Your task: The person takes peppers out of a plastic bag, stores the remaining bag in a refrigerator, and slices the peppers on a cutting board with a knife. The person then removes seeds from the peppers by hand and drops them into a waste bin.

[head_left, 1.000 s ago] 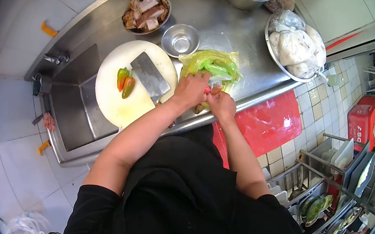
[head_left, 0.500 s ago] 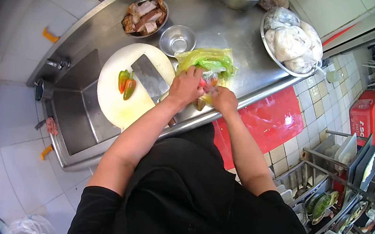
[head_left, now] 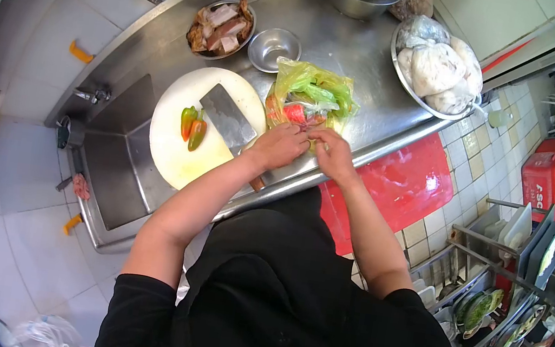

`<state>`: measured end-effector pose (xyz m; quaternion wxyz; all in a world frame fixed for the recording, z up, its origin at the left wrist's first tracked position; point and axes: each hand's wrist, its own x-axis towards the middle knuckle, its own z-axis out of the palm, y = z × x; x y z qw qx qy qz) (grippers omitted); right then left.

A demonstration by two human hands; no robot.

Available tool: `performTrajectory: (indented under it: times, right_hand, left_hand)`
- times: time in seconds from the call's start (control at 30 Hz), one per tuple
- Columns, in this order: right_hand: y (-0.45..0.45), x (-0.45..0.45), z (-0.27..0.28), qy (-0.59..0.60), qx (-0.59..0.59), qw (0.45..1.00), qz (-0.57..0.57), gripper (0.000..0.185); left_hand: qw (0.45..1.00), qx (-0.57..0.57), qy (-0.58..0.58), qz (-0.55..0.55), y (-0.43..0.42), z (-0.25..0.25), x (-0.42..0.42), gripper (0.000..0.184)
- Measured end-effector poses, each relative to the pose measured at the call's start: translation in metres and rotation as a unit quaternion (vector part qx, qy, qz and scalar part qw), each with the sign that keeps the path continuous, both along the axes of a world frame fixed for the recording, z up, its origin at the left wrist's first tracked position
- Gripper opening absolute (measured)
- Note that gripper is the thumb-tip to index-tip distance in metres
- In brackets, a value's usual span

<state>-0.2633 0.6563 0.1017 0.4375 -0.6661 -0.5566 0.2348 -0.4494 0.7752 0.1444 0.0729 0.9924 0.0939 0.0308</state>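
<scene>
A yellow-green plastic bag [head_left: 315,83] lies on the steel counter, with red contents showing through clear plastic at its near side. My left hand [head_left: 281,146] is closed at the bag's near edge, fingertips pinching the plastic. Close beside it, my right hand [head_left: 332,154] also pinches the plastic, fingers bent and the two hands almost touching. To the left, a round white cutting board [head_left: 180,160] carries two red-and-green peppers [head_left: 192,127] and a cleaver [head_left: 229,115]. The cleaver's handle is partly behind my left forearm.
Behind the board stand a bowl of meat chunks [head_left: 221,27] and a small steel bowl [head_left: 274,49]. A large bowl of bagged white items [head_left: 440,68] is at the right. The sink [head_left: 102,181] is left; a red mat [head_left: 396,190] lies below the counter edge.
Both hands have drawn toward my body and closer together, pulling at the bag's near edge. More of the bag and its red contents now shows. The view has shifted slightly.
</scene>
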Motion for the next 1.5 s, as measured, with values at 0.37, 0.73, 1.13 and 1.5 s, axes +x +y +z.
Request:
performTrajectory:
  times: [0.37, 0.73, 1.13, 1.5]
  right_hand:
    - [0.018, -0.026, 0.007, -0.231, -0.221, 0.947, 0.045, 0.033]
    - [0.050, 0.016, -0.034, -0.175, -0.164, 0.966, -0.099, 0.025]
    - [0.031, 0.069, -0.013, -0.053, -0.162, 0.976, -0.132, 0.035]
    - [-0.010, -0.007, -0.007, -0.002, -0.170, 0.984, -0.047, 0.058]
  left_hand:
    - [0.983, 0.116, 0.082, 0.115, -0.025, -0.012, 0.012, 0.017]
    - [0.985, 0.127, 0.072, 0.095, -0.036, 0.028, 0.003, 0.020]
    - [0.989, -0.040, 0.041, 0.139, -0.040, 0.038, 0.007, 0.021]
    - [0.956, -0.082, 0.139, 0.244, -0.035, 0.003, 0.011, 0.026]
